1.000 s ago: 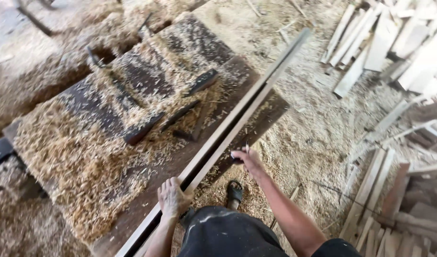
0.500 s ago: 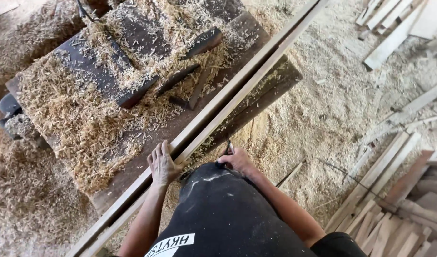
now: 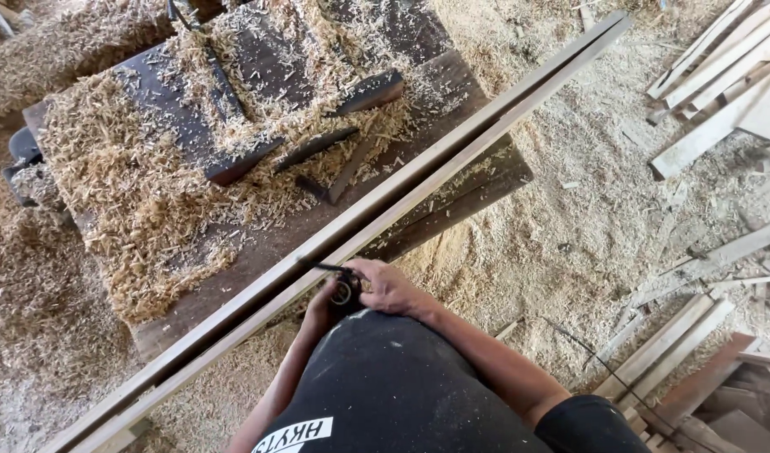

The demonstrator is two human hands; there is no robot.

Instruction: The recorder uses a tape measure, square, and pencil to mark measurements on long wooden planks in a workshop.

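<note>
While both hands, left hand (image 3: 325,304) and right hand (image 3: 391,287), close together on a small dark tool (image 3: 339,281) against the long wooden strip (image 3: 418,189); a slip could mar it.

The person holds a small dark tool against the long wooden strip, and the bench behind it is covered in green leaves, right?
Not quite. In the head view both hands do hold a small dark tool against the long wooden strip, but the bench is covered in pale wood shavings, not green leaves.
</note>
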